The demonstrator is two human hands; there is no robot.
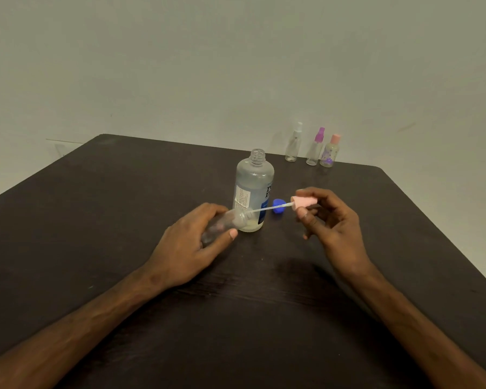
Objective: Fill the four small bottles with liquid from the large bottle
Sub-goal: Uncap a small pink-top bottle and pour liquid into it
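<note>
The large clear bottle [253, 189] stands uncapped at the table's middle, with liquid in it. Its blue cap [278, 206] lies just to its right. My left hand [191, 245] grips a small clear bottle [225, 222], tilted with its mouth toward the right. My right hand [328, 220] pinches a pink spray top [305, 203], whose thin white tube [270, 208] reaches to the small bottle's mouth. Three more small bottles stand capped at the far edge: a clear-topped one [293, 144], a purple-topped one [314, 148] and a pink-topped flowered one [330, 151].
The dark wooden table [124, 206] fills the view; its far edge runs along a plain pale wall [180, 66]. The table's right edge slopes down at the far right. Both forearms stretch over the near half of the table.
</note>
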